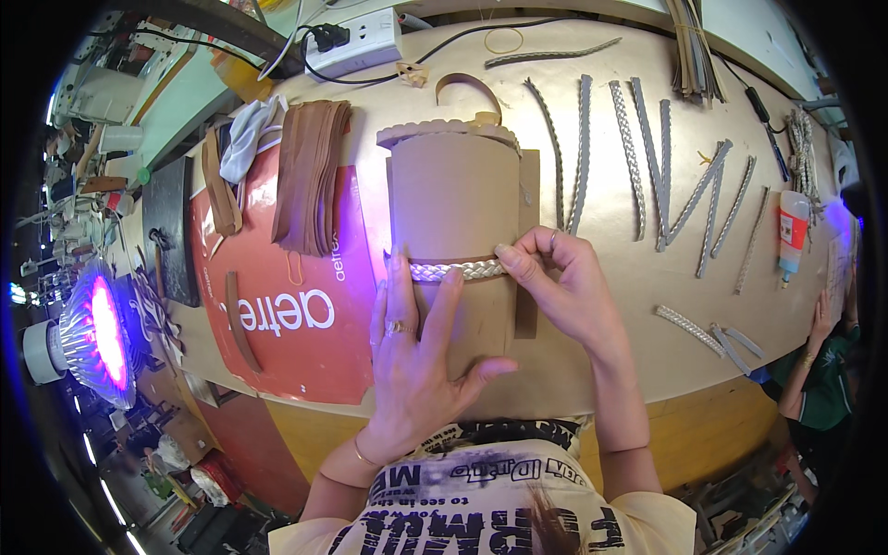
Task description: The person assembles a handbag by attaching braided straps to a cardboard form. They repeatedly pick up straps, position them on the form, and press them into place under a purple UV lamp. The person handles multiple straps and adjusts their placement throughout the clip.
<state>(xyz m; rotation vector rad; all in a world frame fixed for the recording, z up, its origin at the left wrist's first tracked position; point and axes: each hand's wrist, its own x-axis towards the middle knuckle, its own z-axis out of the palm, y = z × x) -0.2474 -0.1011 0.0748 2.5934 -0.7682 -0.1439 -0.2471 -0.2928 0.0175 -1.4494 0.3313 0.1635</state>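
Note:
A silvery-white braided strip [467, 270] lies straight across a tan cylinder-like form [453, 194], along a brown edge. My left hand [412, 351] rests over the form's near part with fingers spread, its fingertips on the braid's left and middle. At the braid's right end, my right hand [560, 277] pinches it between thumb and forefinger; the other fingers are curled. Whether the braid is stuck to the form I cannot tell. Beyond the form's scalloped far edge [444, 131] stands a curled brown strip [467, 81].
Several grey and silver braids [624, 153] lie to the right, near a glue bottle [793, 236]. Left are stacked brown strips [314, 176], a red sheet [305, 361] and a glowing lamp [104, 338]. A power strip [356, 44] sits at the back. Another person's hand [821, 319] shows far right.

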